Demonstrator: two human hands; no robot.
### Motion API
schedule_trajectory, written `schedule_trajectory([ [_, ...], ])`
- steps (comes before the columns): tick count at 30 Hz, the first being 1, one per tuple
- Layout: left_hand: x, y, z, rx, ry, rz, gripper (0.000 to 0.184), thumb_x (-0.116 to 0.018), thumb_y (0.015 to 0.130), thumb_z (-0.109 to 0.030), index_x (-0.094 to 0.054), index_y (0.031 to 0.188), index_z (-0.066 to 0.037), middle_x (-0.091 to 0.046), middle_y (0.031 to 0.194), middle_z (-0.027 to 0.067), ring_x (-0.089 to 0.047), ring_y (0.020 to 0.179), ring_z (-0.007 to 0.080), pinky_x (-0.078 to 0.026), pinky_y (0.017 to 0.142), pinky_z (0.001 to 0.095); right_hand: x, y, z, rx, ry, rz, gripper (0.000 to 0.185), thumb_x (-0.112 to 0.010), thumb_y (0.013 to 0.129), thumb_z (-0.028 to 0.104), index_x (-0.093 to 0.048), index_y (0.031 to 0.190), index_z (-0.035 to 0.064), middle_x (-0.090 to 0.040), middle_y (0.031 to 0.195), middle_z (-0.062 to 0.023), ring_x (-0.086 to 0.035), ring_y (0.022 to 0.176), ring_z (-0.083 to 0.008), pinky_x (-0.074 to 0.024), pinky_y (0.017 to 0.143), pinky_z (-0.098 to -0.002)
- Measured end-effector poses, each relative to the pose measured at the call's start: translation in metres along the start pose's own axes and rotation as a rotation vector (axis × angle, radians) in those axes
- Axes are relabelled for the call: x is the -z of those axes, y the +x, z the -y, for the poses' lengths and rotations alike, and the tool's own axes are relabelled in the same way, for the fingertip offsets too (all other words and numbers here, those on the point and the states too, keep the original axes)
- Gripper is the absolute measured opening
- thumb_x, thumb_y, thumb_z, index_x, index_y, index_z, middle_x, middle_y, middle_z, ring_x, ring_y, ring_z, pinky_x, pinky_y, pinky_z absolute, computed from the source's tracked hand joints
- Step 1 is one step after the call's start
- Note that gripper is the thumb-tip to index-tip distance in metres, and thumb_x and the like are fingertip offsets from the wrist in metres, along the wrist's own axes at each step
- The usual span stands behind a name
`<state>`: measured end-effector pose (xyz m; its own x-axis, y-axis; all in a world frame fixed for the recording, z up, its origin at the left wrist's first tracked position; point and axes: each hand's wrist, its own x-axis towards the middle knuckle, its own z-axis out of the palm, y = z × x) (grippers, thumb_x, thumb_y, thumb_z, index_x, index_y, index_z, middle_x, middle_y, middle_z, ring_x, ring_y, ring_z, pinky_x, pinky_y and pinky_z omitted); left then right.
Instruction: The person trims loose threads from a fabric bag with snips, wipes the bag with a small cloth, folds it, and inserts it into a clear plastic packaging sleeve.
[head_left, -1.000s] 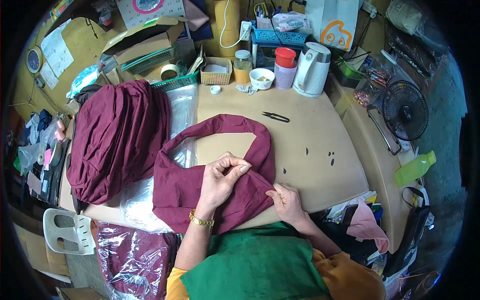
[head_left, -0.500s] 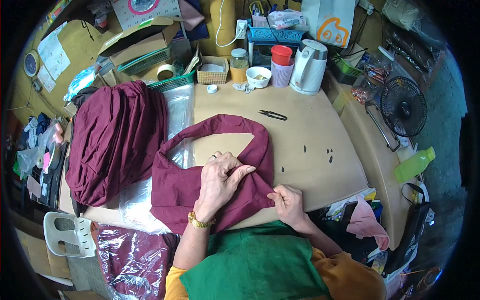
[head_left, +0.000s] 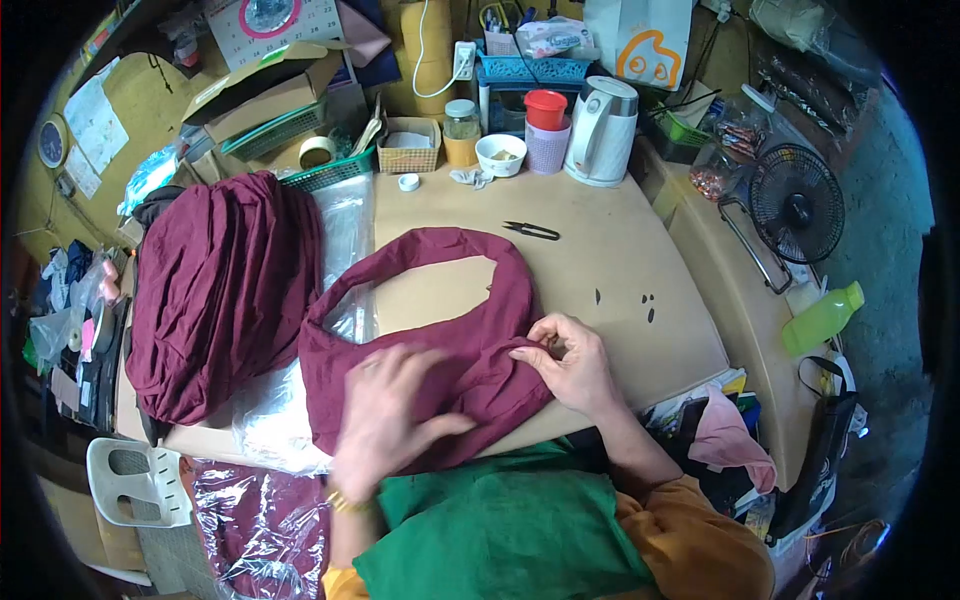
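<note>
A maroon cloth shoulder bag [head_left: 495, 375] lies flat on the table, its wide strap looped toward the back. My right hand [head_left: 575, 368] pinches the fabric at the bag's right side between thumb and fingers. Over the lower left of the bag, my left hand [head_left: 388, 415] is smeared by motion, its thumb and fingers spread with nothing in them. Whether it touches the cloth I cannot tell. Black thread snips [head_left: 532, 231] rest on the table beyond the bag.
A heap of folded maroon cloth [head_left: 220, 290] and clear plastic sheets [head_left: 345, 215] lie at left. Along the back stand a white kettle [head_left: 602, 130], a white bowl [head_left: 500, 155] and a jar [head_left: 461, 133]. A fan [head_left: 796, 205] and green bottle [head_left: 823, 318] are at right.
My left hand has let go of the cloth and moved left and down, opening. My right hand has shifted up from the lower right corner to the bag's right side.
</note>
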<state>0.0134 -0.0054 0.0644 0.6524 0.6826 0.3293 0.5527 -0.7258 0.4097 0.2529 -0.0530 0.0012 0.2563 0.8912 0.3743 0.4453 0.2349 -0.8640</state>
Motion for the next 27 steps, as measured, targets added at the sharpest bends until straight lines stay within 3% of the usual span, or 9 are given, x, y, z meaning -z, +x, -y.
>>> schedule_trajectory([
  [2,0.018,-0.042,0.027,0.186,0.185,0.186,0.057,-0.084,0.062,-0.043,-0.065,0.105,-0.01,-0.063,0.1,0.01,-0.058,0.102,0.0329,-0.04,0.093,0.0445,0.005,0.001,-0.002,-0.045,0.113,-0.015,0.021,-0.079,0.082,0.009,-0.06,0.087,0.0038,-0.056,0.068,0.0022,-0.048,0.061,-0.0034,-0.0421,0.055,-0.0233],
  [4,0.02,-0.076,0.06,0.401,0.148,0.191,0.04,-0.085,0.062,-0.031,-0.069,0.089,-0.007,-0.066,0.091,0.0106,-0.06,0.093,0.0345,-0.042,0.088,0.0451,0.007,0.004,-0.004,-0.055,0.109,-0.04,0.019,-0.078,0.083,0.007,-0.06,0.086,0.0036,-0.052,0.067,0.0046,-0.043,0.06,-0.0025,-0.0399,0.055,-0.0222],
  [6,0.014,-0.094,0.074,0.425,0.176,0.112,0.031,-0.085,0.068,-0.022,-0.069,0.086,-0.003,-0.067,0.083,0.0104,-0.063,0.084,0.0267,-0.045,0.08,0.039,0.013,0.008,-0.008,-0.135,0.115,0.061,0.018,-0.077,0.083,0.006,-0.059,0.086,0.0035,-0.051,0.068,0.0046,-0.043,0.061,-0.0026,-0.0396,0.056,-0.0218],
  [8,0.01,-0.103,0.082,0.701,-0.368,-0.214,0.021,-0.08,0.078,-0.013,-0.068,0.085,0.002,-0.065,0.076,0.0062,-0.059,0.075,0.0155,-0.045,0.071,0.0303,0.015,0.012,-0.015,-0.213,0.122,0.165,0.018,-0.076,0.084,0.005,-0.058,0.086,0.0034,-0.051,0.068,0.0046,-0.042,0.062,-0.0027,-0.0394,0.057,-0.0213],
  [9,0.005,-0.106,0.091,0.631,-0.309,-0.35,0.015,-0.075,0.084,-0.008,-0.066,0.083,0.004,-0.06,0.074,0.0007,-0.051,0.073,0.0075,-0.042,0.067,0.0231,0.014,0.015,-0.021,-0.137,0.153,0.032,0.018,-0.075,0.084,0.004,-0.058,0.086,0.0035,-0.052,0.071,0.0046,-0.044,0.064,-0.0024,-0.0399,0.059,-0.0208],
  [11,-0.009,-0.105,0.106,0.619,-0.582,-0.559,0.011,-0.072,0.088,-0.008,-0.066,0.084,0.001,-0.059,0.076,-0.0024,-0.05,0.072,0.0054,-0.04,0.067,0.0213,0.008,0.027,-0.032,0.06,0.301,-0.151,0.018,-0.074,0.084,0.001,-0.057,0.086,0.005,-0.054,0.079,0.005,-0.047,0.071,-0.0024,-0.0406,0.064,-0.0189],
  [16,-0.044,-0.072,0.117,0.413,-0.589,-0.883,0.021,-0.058,0.1,-0.016,-0.064,0.089,0.001,-0.056,0.08,-0.0013,-0.047,0.078,0.0078,-0.039,0.075,0.0228,0.022,0.035,-0.035,-0.185,0.482,0.023,0.02,-0.074,0.085,-0.001,-0.055,0.085,0.0066,-0.055,0.081,0.0051,-0.049,0.073,-0.0031,-0.0423,0.067,-0.0177],
  [23,-0.055,-0.053,0.12,0.439,-0.522,-0.968,0.021,-0.057,0.101,-0.017,-0.059,0.088,-0.001,-0.052,0.083,-0.0014,-0.045,0.08,0.0075,-0.038,0.077,0.0231,0.024,0.041,-0.057,-0.081,0.514,-0.048,0.031,-0.082,0.077,-0.001,-0.052,0.081,0.0071,-0.052,0.077,0.006,-0.046,0.068,-0.002,-0.0446,0.064,-0.0177],
  [27,-0.054,-0.05,0.123,0.393,-0.524,-1.008,0.022,-0.056,0.102,-0.016,-0.054,0.085,-0.002,-0.048,0.078,-0.0034,-0.042,0.076,0.0069,-0.037,0.074,0.0217,0.026,0.045,-0.053,-0.14,0.271,-0.01,0.036,-0.081,0.079,0.002,-0.047,0.071,0.0099,-0.046,0.067,0.0089,-0.039,0.059,-0.0006,-0.036,0.052,-0.0186],
])
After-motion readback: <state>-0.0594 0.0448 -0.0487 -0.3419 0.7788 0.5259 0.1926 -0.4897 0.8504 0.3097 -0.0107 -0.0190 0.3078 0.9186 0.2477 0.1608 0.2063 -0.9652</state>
